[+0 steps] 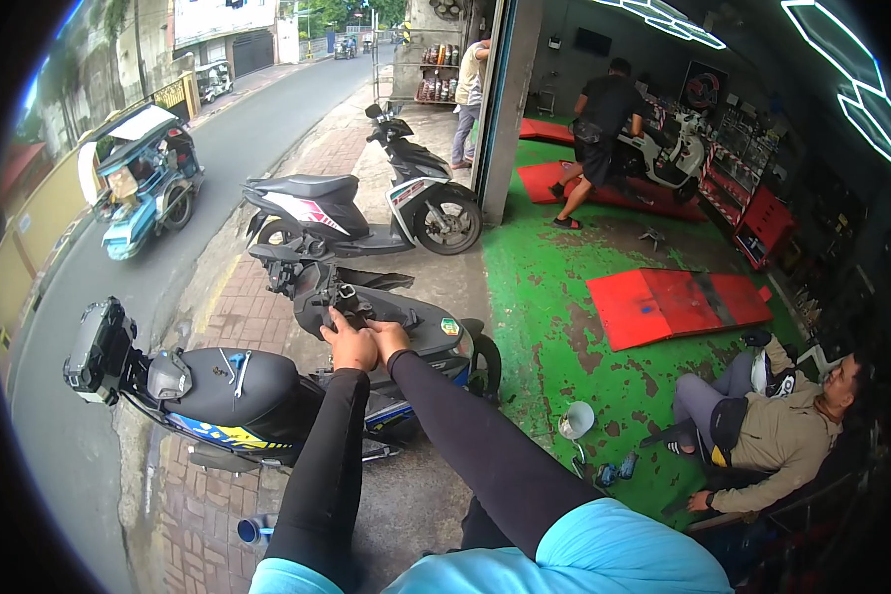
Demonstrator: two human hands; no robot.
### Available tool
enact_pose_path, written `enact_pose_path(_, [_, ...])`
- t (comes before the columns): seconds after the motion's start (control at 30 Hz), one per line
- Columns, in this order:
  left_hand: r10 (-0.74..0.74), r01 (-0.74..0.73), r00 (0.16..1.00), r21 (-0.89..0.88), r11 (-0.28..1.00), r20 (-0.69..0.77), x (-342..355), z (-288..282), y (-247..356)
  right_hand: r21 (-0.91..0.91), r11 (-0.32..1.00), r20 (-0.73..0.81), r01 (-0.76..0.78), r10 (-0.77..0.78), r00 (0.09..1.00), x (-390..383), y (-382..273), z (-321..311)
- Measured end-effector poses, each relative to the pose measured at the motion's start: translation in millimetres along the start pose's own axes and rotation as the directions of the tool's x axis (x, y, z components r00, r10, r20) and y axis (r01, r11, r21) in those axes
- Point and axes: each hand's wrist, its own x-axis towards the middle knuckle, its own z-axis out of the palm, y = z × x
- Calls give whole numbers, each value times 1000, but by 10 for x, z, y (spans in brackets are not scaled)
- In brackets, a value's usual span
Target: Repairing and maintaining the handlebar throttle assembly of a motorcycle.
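My left hand (349, 345) and my right hand (388, 339) are close together at the dark, partly uncovered handlebar area (317, 295) of a scooter (436, 339) in front of me. Both have fingers curled on or around small dark parts there; exactly what they grip is hidden or too small to name. On the black seat (277, 381) to the left lie wrenches and small tools (236, 368), beside a clear lamp housing (170, 376) and a black top box (97, 351).
Another scooter (307, 213) stands beyond. A vehicle with sidecar (134, 213) is on the road. Red lift platforms (643, 307), a white bucket (576, 421) and tools (616, 467) are on the green floor. A person sits right (782, 436); others stand farther back (604, 109).
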Motion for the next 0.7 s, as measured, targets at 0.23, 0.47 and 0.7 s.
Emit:
enact_pose_path(0.23, [-14,7,998,-110,994,-61,-41,13,64,43,999,-7,1,-1,1000,-82,-164,-37])
enact_pose_path(0.47, [-49,41,996,-119,992,-68,-164,-105,253,42,999,-15,-24,25,1000,-51,-127,-36])
enact_pose_path(0.7, [-6,-3,998,-127,992,-67,-156,-111,249,-246,969,-23,-3,-2,1000,-196,-439,-188])
